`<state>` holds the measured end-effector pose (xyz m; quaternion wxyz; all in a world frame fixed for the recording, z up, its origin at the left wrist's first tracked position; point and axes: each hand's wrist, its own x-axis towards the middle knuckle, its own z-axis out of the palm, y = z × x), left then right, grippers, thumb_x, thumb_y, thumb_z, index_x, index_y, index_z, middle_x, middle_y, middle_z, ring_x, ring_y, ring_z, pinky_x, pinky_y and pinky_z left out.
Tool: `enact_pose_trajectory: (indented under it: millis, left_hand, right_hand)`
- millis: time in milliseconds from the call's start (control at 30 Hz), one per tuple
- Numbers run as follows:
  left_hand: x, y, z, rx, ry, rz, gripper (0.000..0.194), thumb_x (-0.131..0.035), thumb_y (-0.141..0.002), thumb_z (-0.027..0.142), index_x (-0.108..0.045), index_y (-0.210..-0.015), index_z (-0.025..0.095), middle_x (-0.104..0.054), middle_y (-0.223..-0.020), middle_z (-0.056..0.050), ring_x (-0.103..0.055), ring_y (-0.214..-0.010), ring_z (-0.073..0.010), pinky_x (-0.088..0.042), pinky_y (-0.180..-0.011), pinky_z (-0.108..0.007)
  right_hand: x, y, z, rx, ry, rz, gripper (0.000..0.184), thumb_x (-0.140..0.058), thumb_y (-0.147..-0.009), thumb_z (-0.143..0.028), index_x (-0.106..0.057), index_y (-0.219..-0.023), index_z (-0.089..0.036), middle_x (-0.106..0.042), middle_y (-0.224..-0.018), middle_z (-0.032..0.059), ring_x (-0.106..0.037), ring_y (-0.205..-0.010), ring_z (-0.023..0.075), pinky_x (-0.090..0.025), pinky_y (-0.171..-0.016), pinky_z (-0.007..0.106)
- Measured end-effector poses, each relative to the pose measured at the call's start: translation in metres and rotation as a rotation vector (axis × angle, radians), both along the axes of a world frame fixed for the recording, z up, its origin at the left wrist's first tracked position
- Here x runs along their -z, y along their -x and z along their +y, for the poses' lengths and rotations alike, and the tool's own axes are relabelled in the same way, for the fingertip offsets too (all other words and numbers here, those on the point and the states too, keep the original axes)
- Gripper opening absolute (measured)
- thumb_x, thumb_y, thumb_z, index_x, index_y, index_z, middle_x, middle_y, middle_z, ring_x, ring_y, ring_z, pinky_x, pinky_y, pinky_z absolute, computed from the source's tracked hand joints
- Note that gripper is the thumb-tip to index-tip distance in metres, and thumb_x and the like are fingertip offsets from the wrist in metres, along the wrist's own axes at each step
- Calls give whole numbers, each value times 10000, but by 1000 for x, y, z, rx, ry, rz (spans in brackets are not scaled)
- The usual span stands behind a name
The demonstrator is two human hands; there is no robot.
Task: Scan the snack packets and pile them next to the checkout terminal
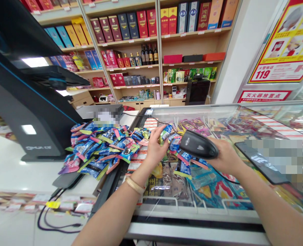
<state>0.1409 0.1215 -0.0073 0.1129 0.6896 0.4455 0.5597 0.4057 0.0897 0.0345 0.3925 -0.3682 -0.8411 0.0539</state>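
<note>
Near the middle of the head view, my left hand (155, 148) is closed on a small blue snack packet (166, 134), gripped between thumb and fingers. Facing it is a black handheld barcode scanner (198, 145), with my right hand (228, 159) wrapped round its handle. A large heap of blue, pink and green packets (97, 147) lies to the left of my left hand, spilling over the counter edge. A few more packets (182, 167) rest on the glass top below the scanner.
The glass-topped display freezer (164, 212) holds bagged goods under its lid. A dark tablet-like device (261, 164) lies on it at the right. On the left counter stands a checkout terminal (38, 130), with loose cables (42, 218) below. Shelves of boxes and bottles (131, 37) line the back.
</note>
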Motion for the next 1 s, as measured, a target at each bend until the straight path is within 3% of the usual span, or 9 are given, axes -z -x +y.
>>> enact_pose_trajectory:
  millis: [100,200,333,500,667,800,900,1000]
  left_hand:
    - [0,-5,-1,26,27,-14,529,-593,-892,201,-583,-1419,236,-595,-1326,-114,-553,-1314,-251,-419,-1177,-446]
    - [-2,-17,-4,90,73,39,566,-587,-939,298,-514,-1496,234,-524,-1372,-127,-511,-1354,-264,-389,-1199,-459]
    - [-4,-37,-7,212,105,212,646,-582,-954,330,-413,-1572,240,-402,-1474,-153,-468,-1405,-288,-346,-1237,-490]
    - [0,-47,-8,277,148,421,669,-613,-933,303,-417,-1568,222,-322,-1563,-196,-418,-1455,-341,-354,-1229,-543]
    - [4,-44,-11,285,115,521,740,-698,-896,429,-429,-1560,244,-337,-1606,-193,-308,-1533,-366,-320,-1232,-582]
    - [1,-30,-7,133,18,470,579,-615,-949,378,-510,-1499,229,-440,-1549,-178,-422,-1468,-317,-379,-1203,-520]
    - [-7,-7,6,-130,-17,428,502,-606,-928,305,-588,-1416,190,-515,-1475,-182,-520,-1374,-310,-429,-1163,-498]
    - [-17,20,20,-410,78,484,520,-615,-887,255,-609,-1399,160,-518,-1488,-208,-518,-1378,-356,-435,-1146,-518]
  right_hand:
    - [-2,-17,8,109,-87,-22,262,-648,-801,-432,-732,-925,-217,-753,-766,69,-693,-661,227,-512,-615,307]
    - [-3,-46,18,333,-165,-44,229,-641,-758,-437,-703,-847,-235,-751,-761,71,-689,-657,249,-475,-583,321]
    - [0,-80,29,632,-200,-54,248,-636,-761,-440,-722,-898,-252,-741,-731,85,-698,-679,301,-417,-553,337]
    - [8,-95,37,721,-149,-82,342,-667,-755,-503,-734,-971,-246,-764,-823,125,-705,-724,347,-395,-570,359]
    - [14,-100,43,748,-56,-97,351,-675,-739,-544,-722,-925,-250,-745,-806,139,-692,-730,379,-378,-576,379]
    - [15,-104,44,781,-33,-92,318,-680,-714,-507,-704,-884,-240,-732,-778,152,-690,-734,397,-361,-569,382]
    - [15,-102,43,763,-38,-86,302,-679,-719,-499,-693,-877,-243,-729,-771,147,-689,-727,381,-360,-569,376]
    - [15,-96,42,749,-57,-100,279,-670,-722,-507,-676,-837,-253,-718,-730,125,-682,-699,356,-358,-560,364]
